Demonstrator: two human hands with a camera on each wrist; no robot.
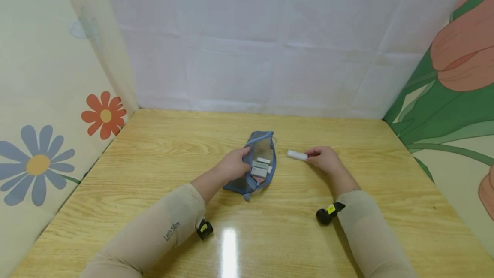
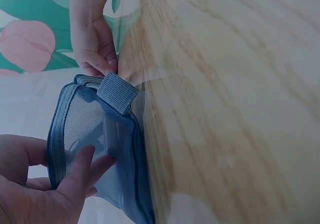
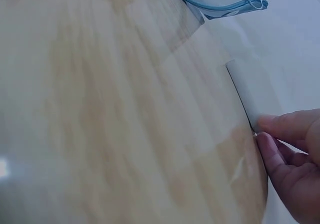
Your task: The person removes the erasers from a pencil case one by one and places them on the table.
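The right hand (image 1: pixel 325 159) aptly pinches one end of a white cylindrical stick (image 1: pixel 296 155), probably light and stiff, material unclear, near the limp blue mesh pouch (image 1: pixel 263 147) whose rim the left hand (image 1: pixel 233 165) grips.

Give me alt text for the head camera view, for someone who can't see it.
A person's left hand grips the edge of an open blue mesh pouch holding small pale items, while the right hand pinches one end of a small white cylinder beside it. Below is a yellow wood-grain table; behind, a creased white backdrop.
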